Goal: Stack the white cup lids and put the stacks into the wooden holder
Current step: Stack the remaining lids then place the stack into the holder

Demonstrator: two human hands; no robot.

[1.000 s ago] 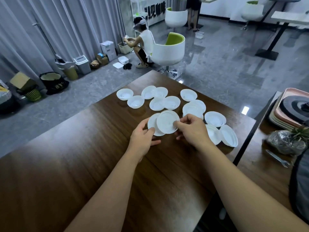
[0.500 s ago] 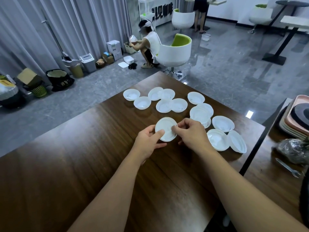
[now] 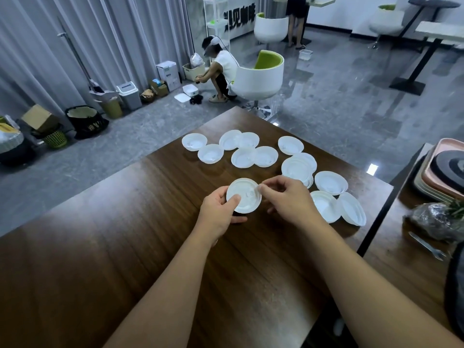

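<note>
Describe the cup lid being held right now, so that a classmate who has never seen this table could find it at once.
Start at the dark wooden table and follow the two forearms to where they meet. Between the left hand and the right hand sits one white lid. It alone is gripped by fingers; the other lids lie untouched farther back.

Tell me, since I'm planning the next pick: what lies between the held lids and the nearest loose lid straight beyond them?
In the head view, only bare wooden table lies between the held lids and the nearest loose lid beyond.
</note>
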